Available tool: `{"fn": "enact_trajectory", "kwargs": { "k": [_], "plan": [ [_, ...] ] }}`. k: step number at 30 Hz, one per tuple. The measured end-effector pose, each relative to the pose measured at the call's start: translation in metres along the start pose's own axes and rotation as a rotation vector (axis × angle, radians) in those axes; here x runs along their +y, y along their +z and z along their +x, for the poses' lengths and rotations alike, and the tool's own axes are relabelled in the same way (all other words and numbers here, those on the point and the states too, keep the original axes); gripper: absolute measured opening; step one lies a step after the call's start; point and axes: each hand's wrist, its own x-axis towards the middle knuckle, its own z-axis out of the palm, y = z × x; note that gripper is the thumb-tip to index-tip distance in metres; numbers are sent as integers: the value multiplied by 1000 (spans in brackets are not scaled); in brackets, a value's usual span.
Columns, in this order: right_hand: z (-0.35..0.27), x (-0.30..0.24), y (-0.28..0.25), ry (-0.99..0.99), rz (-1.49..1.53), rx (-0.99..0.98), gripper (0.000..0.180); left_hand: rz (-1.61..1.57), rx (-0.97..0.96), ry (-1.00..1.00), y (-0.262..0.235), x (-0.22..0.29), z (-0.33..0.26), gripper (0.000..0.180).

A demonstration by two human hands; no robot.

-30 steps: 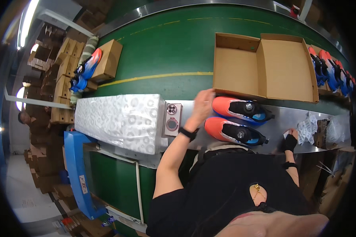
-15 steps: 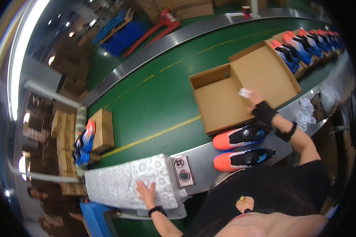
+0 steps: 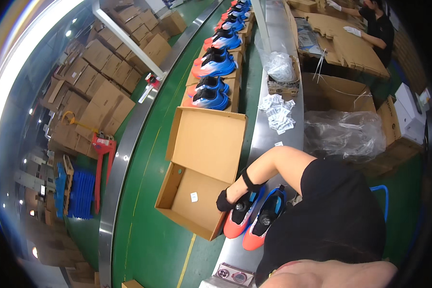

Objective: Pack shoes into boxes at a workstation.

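Observation:
My right arm reaches over a pair of orange, blue and black shoes [image 3: 266, 218]. Its black wrist cuff [image 3: 222, 201] is beside the near wall of an open brown shoebox [image 3: 211, 175]. The fingers of my right hand are hidden past the cuff, so I cannot see whether they hold anything. A small white packet [image 3: 194, 197] lies on the box's bottom. The shoes stand side by side on the metal bench, toes toward the lower left. My left hand is out of view.
White packets [image 3: 277, 113] lie piled on the metal ledge [image 3: 266, 149], beyond them a carton with clear plastic [image 3: 280, 67]. A row of shoes on boxes [image 3: 213, 65] runs along the green belt [image 3: 146, 211]. A gloved co-worker [image 3: 377, 33] handles cardboard; a phone [image 3: 235, 275] lies low.
My view has swung right, taking my left hand and the patterned white paper out of sight. The white packet has left my right hand and lies in the shoebox.

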Motion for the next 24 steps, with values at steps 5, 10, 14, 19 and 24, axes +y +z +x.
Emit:
{"fn": "enact_trajectory", "kwargs": {
  "k": [5, 10, 14, 19, 24],
  "plan": [
    [3, -17, 1, -94, -11, 28, 56, -128, 72, 53, -1, 53, 15, 49],
    [-7, -19, -25, -213, -30, 9, 61, -257, 165, 58, 5, 104, 19, 49],
    [4, -44, -22, -304, -46, 3, 66, -357, 241, 74, 13, 153, 35, 49],
    [-38, -117, -66, -720, 467, 224, 88, -461, 358, 76, 12, 212, 57, 49],
    [-18, -73, -105, -407, 999, 717, 22, -606, 435, 105, 26, 270, 99, 49]
  ]
}}
